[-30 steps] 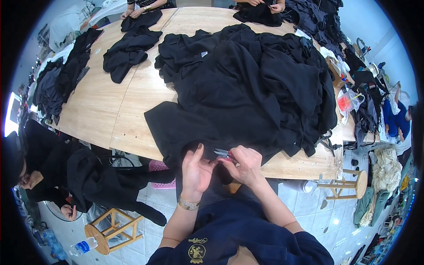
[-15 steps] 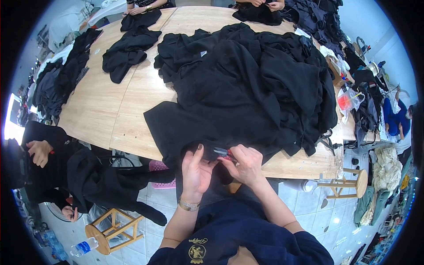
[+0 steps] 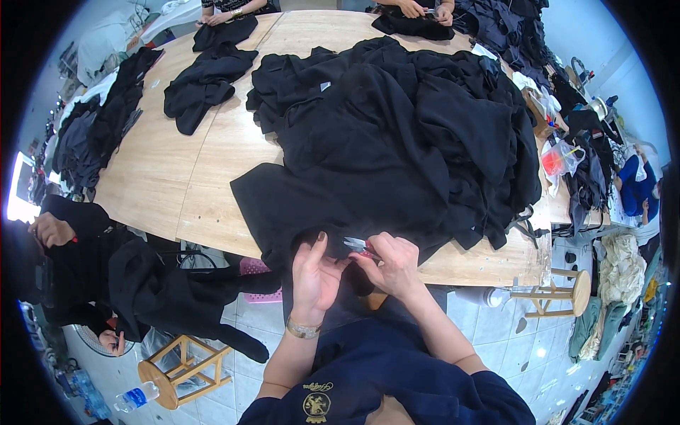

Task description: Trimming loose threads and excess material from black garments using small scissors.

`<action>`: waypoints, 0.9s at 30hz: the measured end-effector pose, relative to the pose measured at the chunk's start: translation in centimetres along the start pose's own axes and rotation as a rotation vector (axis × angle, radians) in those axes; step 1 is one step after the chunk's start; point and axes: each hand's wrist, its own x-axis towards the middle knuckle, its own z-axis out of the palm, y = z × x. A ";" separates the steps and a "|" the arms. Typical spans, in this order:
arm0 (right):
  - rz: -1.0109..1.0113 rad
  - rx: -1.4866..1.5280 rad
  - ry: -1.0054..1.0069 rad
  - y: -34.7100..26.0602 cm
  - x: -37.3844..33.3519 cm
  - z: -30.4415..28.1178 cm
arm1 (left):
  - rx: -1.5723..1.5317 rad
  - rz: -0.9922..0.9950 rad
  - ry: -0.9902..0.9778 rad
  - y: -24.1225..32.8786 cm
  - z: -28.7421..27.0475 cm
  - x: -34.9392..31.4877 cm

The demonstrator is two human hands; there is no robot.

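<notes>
At the table's point(image 3: 212, 170) near edge, your left hand point(image 3: 315, 278) pinches the black fabric garment point(image 3: 312, 205); your right hand point(image 3: 393, 263) grips small metal red-handled snips point(image 3: 356, 245).

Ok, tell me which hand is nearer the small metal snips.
Right. The right hand holds the small metal snips, fingers wrapped round their handle end. The left hand sits just beside them to the left, pinching the black garment at the table edge.

wooden stool point(image 3: 183, 368), plastic bottle point(image 3: 137, 397), perhaps a pink basket point(image 3: 256, 269) under the table.
</notes>
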 end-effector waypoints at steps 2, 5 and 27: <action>0.000 0.005 -0.003 0.1 0.0 0.0 | 0.004 -0.003 0.012 0.0 0.1 0.0; 0.003 0.010 -0.003 0.0 0.0 0.0 | 0.013 0.010 0.014 -0.1 0.1 0.0; 0.244 0.252 0.025 -0.3 0.4 -0.7 | 0.075 0.061 0.015 -0.3 0.9 -0.1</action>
